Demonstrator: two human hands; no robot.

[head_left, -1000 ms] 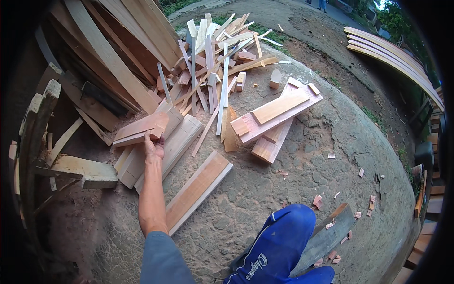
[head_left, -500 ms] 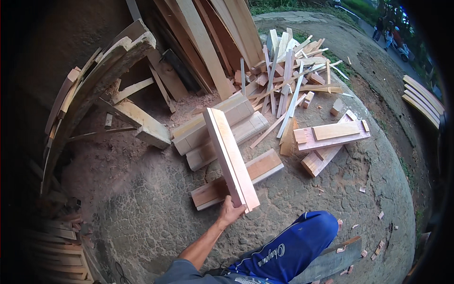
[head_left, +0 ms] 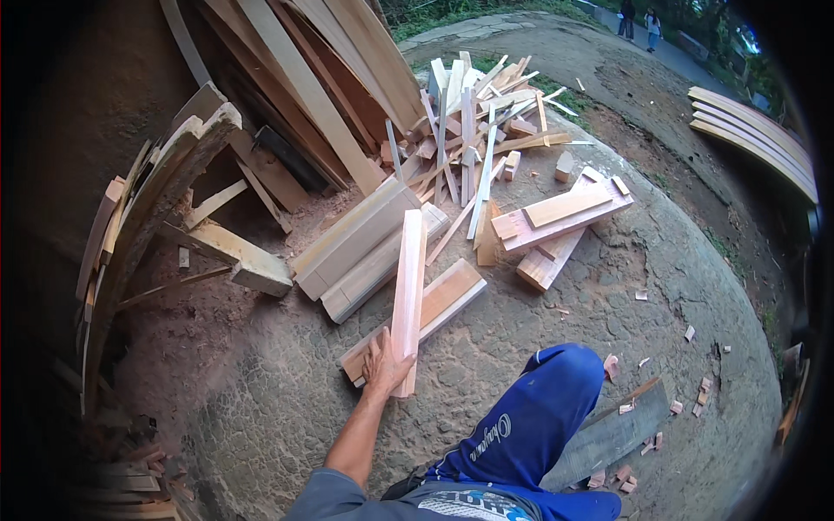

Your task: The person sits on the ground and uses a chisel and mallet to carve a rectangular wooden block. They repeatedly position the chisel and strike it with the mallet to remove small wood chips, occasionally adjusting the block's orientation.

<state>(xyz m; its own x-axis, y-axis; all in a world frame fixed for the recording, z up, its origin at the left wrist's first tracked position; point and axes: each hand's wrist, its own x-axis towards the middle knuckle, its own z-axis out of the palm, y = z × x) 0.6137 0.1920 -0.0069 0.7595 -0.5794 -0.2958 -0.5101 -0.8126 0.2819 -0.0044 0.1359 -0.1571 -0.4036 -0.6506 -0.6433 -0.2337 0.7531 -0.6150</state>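
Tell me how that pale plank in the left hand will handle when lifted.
The pale plank looks straight and thick, so probably stiff. The left hand grips only its near end, so it may feel tip-heavy. Its sawn faces look rough, likely not slippery.

left hand (head_left: 385, 363) grips pale plank (head_left: 408, 295) | wood pile (head_left: 469, 130) beyond | blue knee (head_left: 556, 391) right

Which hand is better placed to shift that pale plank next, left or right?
Left, likely. The left hand already grips the near end of the pale plank, lifted above the flat board. The right hand isn't in view.
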